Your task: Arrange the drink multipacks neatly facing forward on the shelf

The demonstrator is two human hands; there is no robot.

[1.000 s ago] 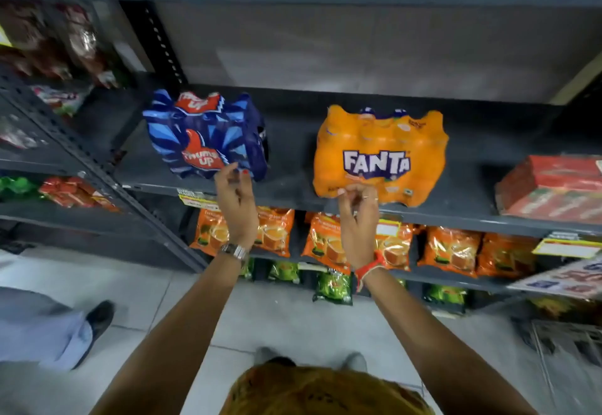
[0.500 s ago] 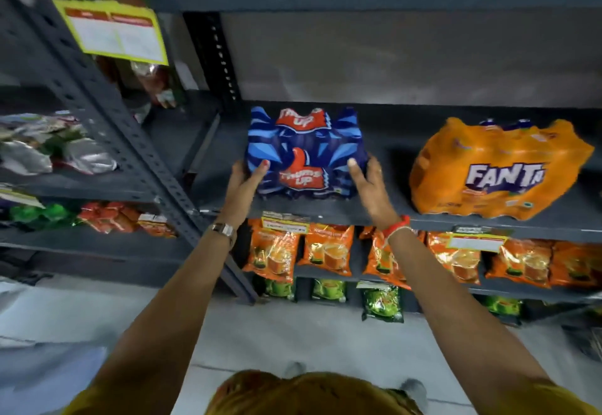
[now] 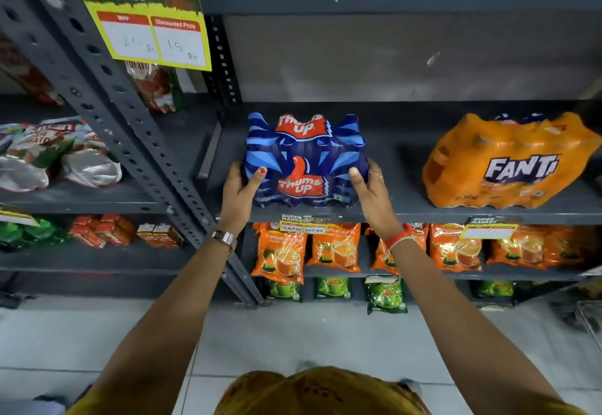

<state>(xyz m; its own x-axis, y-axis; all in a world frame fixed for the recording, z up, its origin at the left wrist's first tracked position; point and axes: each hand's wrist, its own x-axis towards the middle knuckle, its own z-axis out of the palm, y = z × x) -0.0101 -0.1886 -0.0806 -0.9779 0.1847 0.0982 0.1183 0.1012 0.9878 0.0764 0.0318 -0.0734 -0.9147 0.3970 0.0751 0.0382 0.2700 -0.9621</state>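
Observation:
A blue Thums Up multipack stands on the dark grey shelf, near its front edge, with its logo facing me. My left hand grips its left side with the thumb on the front. My right hand grips its right side the same way. An orange Fanta multipack sits further right on the same shelf, label forward, slightly tilted, with neither hand touching it.
A slanted perforated steel upright stands left of the pack, with a yellow price sign above it. Orange tea pouches and green pouches fill the lower shelves. Snack bags lie on the left rack. Tiled floor below.
My right hand left the Fanta pack and both hands closed on the sides of the Thums Up pack. My view shifted left and nearer, and the pack now faces straight forward.

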